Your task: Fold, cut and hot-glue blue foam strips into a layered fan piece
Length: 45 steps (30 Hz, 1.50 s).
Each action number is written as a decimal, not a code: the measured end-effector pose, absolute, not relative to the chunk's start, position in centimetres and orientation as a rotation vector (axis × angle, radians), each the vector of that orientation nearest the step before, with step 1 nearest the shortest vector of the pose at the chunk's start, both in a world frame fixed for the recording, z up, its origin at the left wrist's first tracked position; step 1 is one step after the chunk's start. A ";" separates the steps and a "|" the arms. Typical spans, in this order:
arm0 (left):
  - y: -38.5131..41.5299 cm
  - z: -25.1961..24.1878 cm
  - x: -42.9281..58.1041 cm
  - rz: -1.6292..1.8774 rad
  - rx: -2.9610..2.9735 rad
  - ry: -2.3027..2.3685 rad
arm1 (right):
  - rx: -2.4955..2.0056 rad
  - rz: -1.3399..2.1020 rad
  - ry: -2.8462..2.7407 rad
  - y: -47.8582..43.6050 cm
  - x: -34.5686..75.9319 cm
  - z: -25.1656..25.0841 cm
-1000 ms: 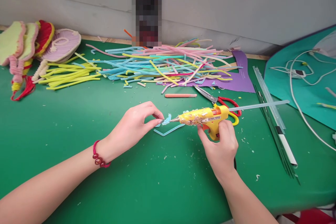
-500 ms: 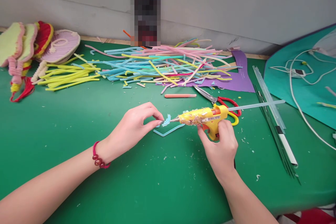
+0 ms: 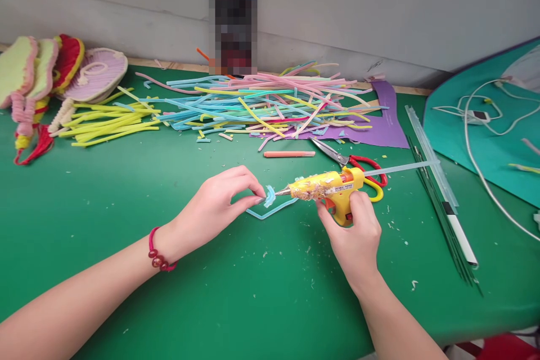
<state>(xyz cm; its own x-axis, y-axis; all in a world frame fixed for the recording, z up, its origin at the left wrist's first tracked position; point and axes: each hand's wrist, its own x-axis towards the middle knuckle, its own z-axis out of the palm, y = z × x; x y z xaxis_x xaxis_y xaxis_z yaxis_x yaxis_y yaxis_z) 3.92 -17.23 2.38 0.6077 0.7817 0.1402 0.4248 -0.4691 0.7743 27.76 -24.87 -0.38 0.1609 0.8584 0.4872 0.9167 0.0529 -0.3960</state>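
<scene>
Between thumb and fingertips, my left hand [image 3: 228,194] pinches a small curled light-blue pipe cleaner piece [image 3: 270,196]. The yellow hot glue gun [image 3: 327,187] is in my right hand [image 3: 356,236], which is wrapped round its handle. Its metal nozzle points left and is at or touching the blue piece; I cannot tell which. A long translucent glue stick [image 3: 400,168] sticks out of the gun's back. On the table below the nozzle lies a bent light-blue pipe cleaner [image 3: 264,216].
Behind my hands are an orange pen [image 3: 289,154] and open scissors [image 3: 337,154]. A pile of coloured pipe cleaners [image 3: 253,101] spreads along the back, with fuzzy fans [image 3: 95,73] at the left. Glue sticks [image 3: 432,152], green wires [image 3: 442,225] and a white cable [image 3: 476,152] lie right.
The blue piece has turned slightly in my left fingertips. The glue gun has tilted a little, and the glue stick's tail has shifted left. Both hands stay in nearly the same place.
</scene>
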 end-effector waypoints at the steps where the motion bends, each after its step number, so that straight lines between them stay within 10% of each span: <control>1: -17.2 2.4 3.9 0.642 2.122 0.943 | -1.799 -0.110 -1.688 -24.9 27.7 -0.4; 45: -17.0 1.8 3.8 0.740 2.225 0.795 | -1.852 0.083 -1.610 -24.7 27.8 -0.2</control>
